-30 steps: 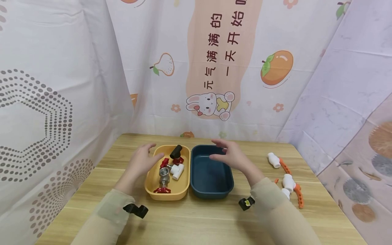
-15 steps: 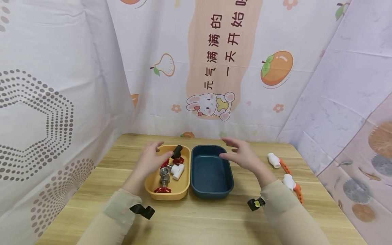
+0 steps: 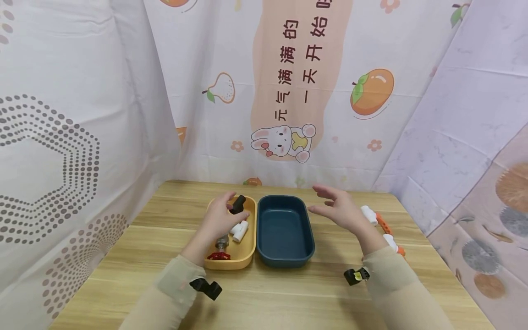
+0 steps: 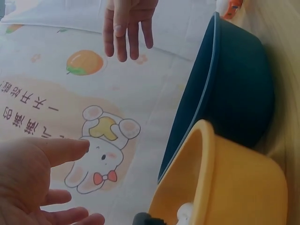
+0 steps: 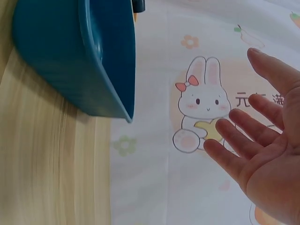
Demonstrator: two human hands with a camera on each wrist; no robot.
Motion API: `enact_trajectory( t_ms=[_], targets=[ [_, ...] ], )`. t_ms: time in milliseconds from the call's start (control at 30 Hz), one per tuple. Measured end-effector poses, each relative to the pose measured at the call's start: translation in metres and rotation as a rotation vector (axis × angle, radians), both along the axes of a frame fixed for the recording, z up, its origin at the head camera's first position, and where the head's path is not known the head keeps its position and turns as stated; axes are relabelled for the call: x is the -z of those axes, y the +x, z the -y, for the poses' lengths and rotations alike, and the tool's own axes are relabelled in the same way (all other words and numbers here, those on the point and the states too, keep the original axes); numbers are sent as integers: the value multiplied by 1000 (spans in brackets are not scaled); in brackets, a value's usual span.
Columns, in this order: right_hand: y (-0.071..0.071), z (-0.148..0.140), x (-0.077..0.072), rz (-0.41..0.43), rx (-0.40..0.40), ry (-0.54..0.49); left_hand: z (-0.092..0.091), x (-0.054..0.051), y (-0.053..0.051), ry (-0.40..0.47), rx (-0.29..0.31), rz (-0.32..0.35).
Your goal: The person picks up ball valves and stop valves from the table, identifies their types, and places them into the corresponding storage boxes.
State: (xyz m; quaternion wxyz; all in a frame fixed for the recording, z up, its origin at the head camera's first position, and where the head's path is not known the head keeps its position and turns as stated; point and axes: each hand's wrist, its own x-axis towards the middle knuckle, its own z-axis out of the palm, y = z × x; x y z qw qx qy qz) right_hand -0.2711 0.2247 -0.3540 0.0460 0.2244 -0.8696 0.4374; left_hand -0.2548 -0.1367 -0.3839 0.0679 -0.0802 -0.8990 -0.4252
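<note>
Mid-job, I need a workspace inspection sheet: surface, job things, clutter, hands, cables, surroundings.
Surface: wood-grain table.
Job things: yellow bin with black fitting, white fitting and red-handled metal valve visible; blue bin beside it.
Clutter: white-and-orange pieces at right, partly hidden.
Hands: left hand over the yellow bin, right hand right of the blue bin; neither holds anything.
Cables: nothing seen.
Surroundings: printed cloth behind and at both sides.
</note>
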Motion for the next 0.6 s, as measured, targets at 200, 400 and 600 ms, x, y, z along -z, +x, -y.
enact_trajectory(
  t_ms=[200, 400, 600],
  targets=[
    [3, -16, 0, 9, 32, 4, -15, 5, 1, -2, 33, -4],
    [5, -31, 3, 1, 73, 33, -31, 13, 1, -26, 35, 35],
    [4, -40, 6, -11, 83, 36, -37, 25, -1, -6, 19, 113]
  ],
)
